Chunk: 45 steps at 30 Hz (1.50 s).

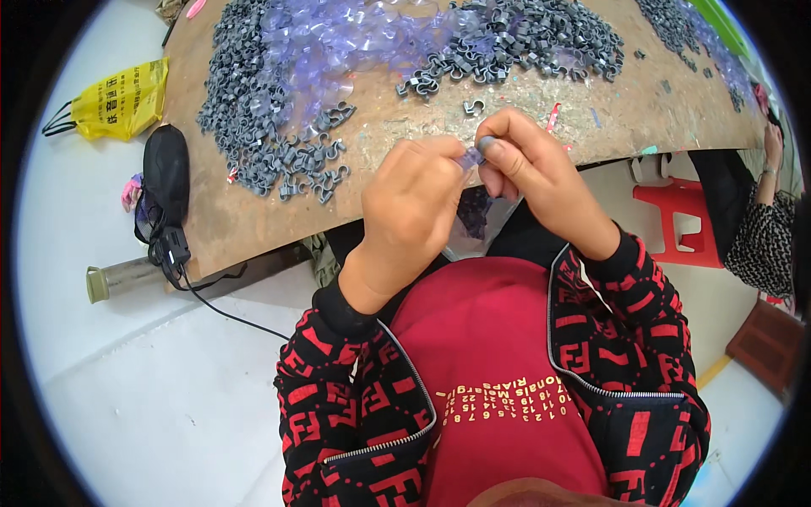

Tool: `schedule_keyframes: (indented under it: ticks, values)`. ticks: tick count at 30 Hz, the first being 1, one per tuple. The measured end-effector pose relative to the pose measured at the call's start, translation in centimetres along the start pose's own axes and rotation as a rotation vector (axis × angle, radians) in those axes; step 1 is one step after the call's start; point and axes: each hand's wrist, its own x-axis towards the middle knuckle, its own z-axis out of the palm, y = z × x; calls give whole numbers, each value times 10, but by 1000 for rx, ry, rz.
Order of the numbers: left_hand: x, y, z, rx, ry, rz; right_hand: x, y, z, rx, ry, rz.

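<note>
A: Where does the work stand?

B: Both hands meet at the near edge of the worn brown board [253,228]. The left hand [411,207] is curled closed around a small clear purple piece [470,157], and the right hand [528,165] pinches a small grey clip [487,144] against it with thumb and forefinger. That pair sits between the fingertips, just above the board's edge.

A: Joined already?

B: I can't tell; the fingers cover the joint. My guess is that it's mid-fit.

A: And what's left?

B: Plenty, by the look of it. A big heap of grey clips [253,101] lies on the left of the board, a spread of clear purple pieces [338,42] beside it, and another clip heap [515,42] further right. One loose clip [473,106] lies just beyond the hands. No finished pile shows clearly, so the share done is hard to judge.
</note>
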Motion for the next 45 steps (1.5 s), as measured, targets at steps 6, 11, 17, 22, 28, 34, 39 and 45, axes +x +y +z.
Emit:
schedule_keyframes:
  ticks: [6,11,17,22,28,34,39,45]
  values:
    - [3,4,0,-689,-3,-657,19,24,-12,-914,177,-1031]
    - [-1,-1,4,79,-83,-3,10,19,-4,5,0,-49]
    - [-1,-1,-2,-993,-48,-964,24,31,-8,-910,185,-946]
    - [-1,-8,-1,-212,-114,-268,16,25,1,-161,-11,-133]
    - [-2,-12,5,-128,-48,-131,17,21,4,36,-25,-77]
    - [-3,0,-2,-855,68,-713,21,17,1,-315,174,-360]
    - [1,-5,-7,-1435,121,-1070,10,-2,1,66,25,-168]
    - [-3,-10,-5,-1575,82,-1063,10,0,2,97,-27,-148]
